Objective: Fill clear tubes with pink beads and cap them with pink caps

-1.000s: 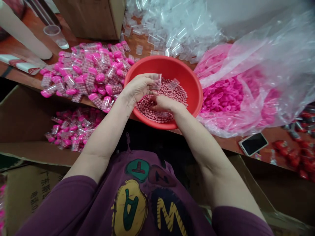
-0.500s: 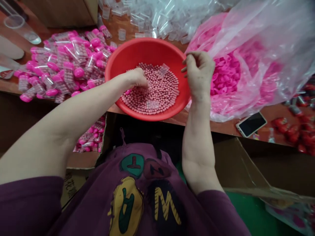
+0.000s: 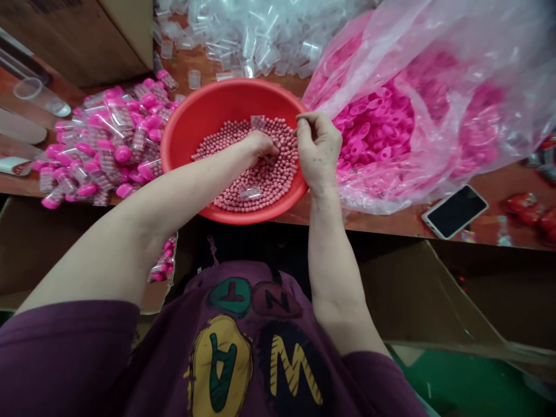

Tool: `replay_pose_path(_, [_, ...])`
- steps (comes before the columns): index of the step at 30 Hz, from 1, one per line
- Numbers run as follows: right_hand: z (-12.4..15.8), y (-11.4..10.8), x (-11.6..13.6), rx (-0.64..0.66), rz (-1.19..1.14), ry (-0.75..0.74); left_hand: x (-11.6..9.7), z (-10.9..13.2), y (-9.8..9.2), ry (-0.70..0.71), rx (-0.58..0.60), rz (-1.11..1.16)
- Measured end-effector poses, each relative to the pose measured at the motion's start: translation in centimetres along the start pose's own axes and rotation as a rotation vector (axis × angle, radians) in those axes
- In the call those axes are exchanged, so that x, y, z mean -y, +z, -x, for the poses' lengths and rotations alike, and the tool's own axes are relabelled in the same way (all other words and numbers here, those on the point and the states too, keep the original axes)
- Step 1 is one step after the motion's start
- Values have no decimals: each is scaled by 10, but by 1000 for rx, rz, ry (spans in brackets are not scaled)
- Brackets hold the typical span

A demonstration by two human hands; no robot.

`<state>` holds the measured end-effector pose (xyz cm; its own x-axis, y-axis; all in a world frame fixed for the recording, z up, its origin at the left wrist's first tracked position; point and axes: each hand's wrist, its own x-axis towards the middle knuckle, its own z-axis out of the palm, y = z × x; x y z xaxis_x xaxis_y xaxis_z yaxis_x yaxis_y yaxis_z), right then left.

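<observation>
A red plastic bowl (image 3: 178, 139) holds many small pink beads (image 3: 234, 191). My left hand (image 3: 261, 145) reaches into it, fingers curled and dipped among the beads; whatever they hold is hidden. At the bowl's right rim is my right hand (image 3: 319, 145), thumb and fingers drawn together in a pinch, with nothing I can make out between them. Two small clear tubes lie in the beads, one clear tube (image 3: 258, 121) at the back and another clear tube (image 3: 251, 193) near the front.
Left of the bowl is a heap of bead-filled tubes with pink caps (image 3: 108, 139). Empty clear tubes (image 3: 252, 40) are piled behind. A plastic bag (image 3: 365, 197) of pink caps (image 3: 377, 121) lies right, then a phone (image 3: 456, 211). A cardboard box (image 3: 125, 46) stands back left.
My left hand has moved rightward across the beads, towards my right hand. A pink piece beside it earlier no longer shows. The whole view has shifted, so the bowl appears further left.
</observation>
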<state>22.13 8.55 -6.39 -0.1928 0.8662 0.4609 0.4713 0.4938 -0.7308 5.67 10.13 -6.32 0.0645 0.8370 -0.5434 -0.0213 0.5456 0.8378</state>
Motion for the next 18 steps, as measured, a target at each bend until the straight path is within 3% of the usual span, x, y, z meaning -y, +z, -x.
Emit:
replay_pose_path(3, [0,0,0,-69,-31,13,-16,26,-8,19,-47,-21])
replay_pose_path(6, [-2,0,-1,-111,-80,29,-28,59,-19,59,-16,-1])
replay_pose_path(10, [-6,-1,-2,-107,-116,36,-24,102,-39,161,43,131])
replay_pose_path(14, [-10,-2,5,0,-118,-10,-8,126,-53,144,113,349])
replay_pose_path(18, [-8,3,29,182,-106,-85,-3,129,-59,161,97,432])
